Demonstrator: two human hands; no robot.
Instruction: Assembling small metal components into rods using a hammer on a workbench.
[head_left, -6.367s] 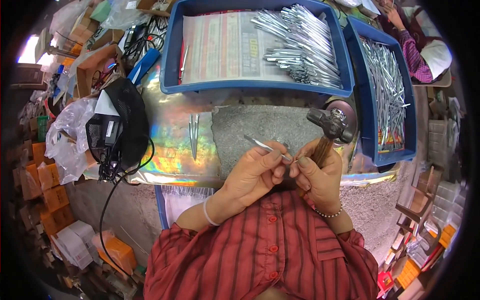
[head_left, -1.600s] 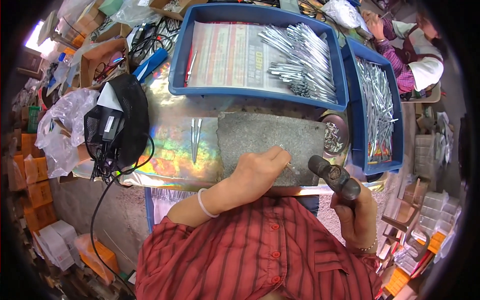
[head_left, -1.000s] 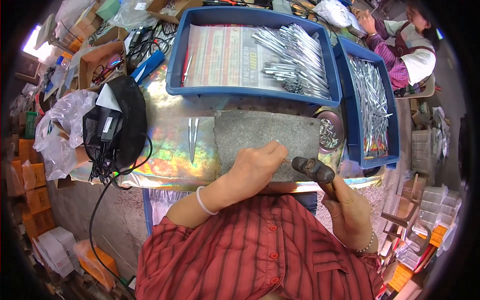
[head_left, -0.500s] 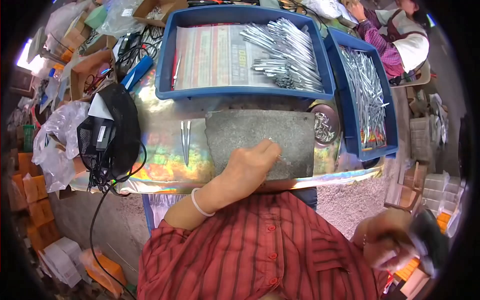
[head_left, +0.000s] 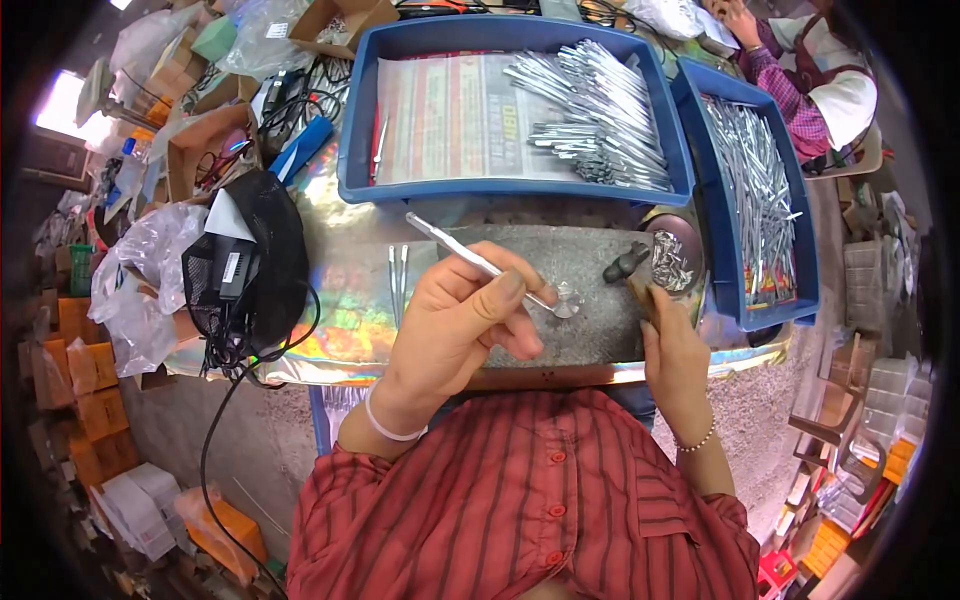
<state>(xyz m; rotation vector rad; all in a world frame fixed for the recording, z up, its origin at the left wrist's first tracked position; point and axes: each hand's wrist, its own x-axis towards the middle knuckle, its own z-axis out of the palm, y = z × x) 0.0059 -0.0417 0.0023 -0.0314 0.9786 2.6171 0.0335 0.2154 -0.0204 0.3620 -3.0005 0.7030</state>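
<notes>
My left hand (head_left: 455, 320) is closed around a slim silver metal rod (head_left: 450, 243). Its lower end meets a small shiny round piece (head_left: 567, 300) over the dark metal plate (head_left: 590, 345); whether the two are joined I cannot tell. To the right, my right hand (head_left: 678, 350) grips the handle of a hammer, whose dark head (head_left: 627, 262) is just above or on the plate's right part. Beside the hammer is a round dish (head_left: 692, 240) with small silver metal pieces (head_left: 670, 265). Two slim metal rods (head_left: 398, 280) lie left of the plate.
A large blue tray (head_left: 520, 190) with many silver rods (head_left: 610, 120) stands behind the plate. A narrower blue tray (head_left: 808, 300) of rods is at the right. On the left sit a black mesh bag (head_left: 265, 270) and plastic bags (head_left: 150, 260). A co-worker's sleeve (head_left: 790, 110) shows far right.
My right hand has swung in from the lower right with the hammer to the plate. My left hand has moved left and turned, and the silver rod now shows in it.
</notes>
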